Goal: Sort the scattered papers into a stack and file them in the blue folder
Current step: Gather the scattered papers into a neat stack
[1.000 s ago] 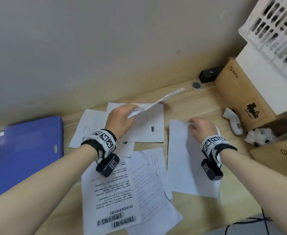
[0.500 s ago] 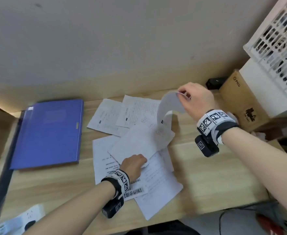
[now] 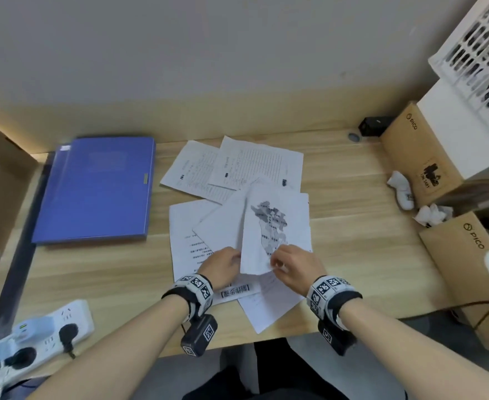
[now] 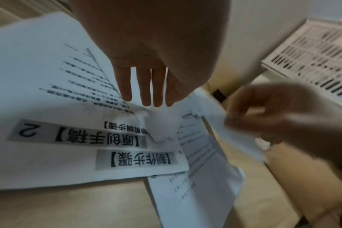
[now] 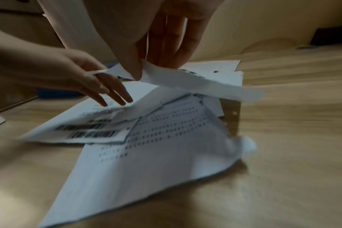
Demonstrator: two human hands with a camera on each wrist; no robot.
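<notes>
Both hands are working the map sheet (image 3: 275,226): the right hand (image 3: 293,268) is pinching its near edge, while the left hand (image 3: 223,267) is resting straight fingers on the pile of scattered papers (image 3: 205,235) beneath. Unsquared sheets are likely slipping askew or creasing if pulled. Left of them, the blue folder (image 3: 98,189) is lying closed on the surface (image 3: 353,226).

Bare desk (image 3: 353,241) lying open right of the papers (image 3: 246,168), cardboard boxes (image 3: 428,157) crowding the right edge, blue folder (image 3: 98,189) blocking left
</notes>
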